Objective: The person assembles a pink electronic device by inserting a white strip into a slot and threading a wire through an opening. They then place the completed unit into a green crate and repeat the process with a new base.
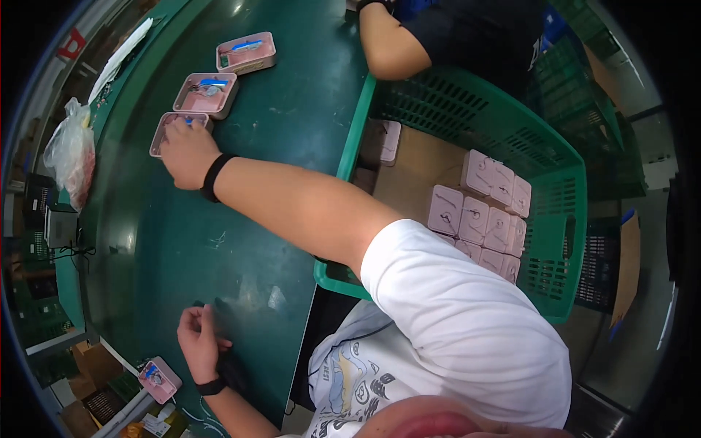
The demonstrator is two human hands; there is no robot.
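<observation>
My right hand (pixel 186 152) reaches across the green table, fingers bent over a pale pink open box (pixel 158 136); it grips the box at its near side. Something blue shows by the fingertips, but the rest of the inside is hidden. Beyond it stand a second pink box (pixel 196 95) and a third pink box (pixel 253 60), each with a blue part and thin wires inside. My left hand (pixel 198 342) lies low over the table, fingers loosely bent and thumb apart, with nothing visible in it.
Beside my right arm, a green plastic crate (pixel 573 219) holds several pink boxes (pixel 475 219) with dark wires on top. Another person's arm (pixel 391 44) is at the table's far end. A plastic bag (pixel 75 157) hangs by the left edge; another pink box (pixel 161 379) is at lower left.
</observation>
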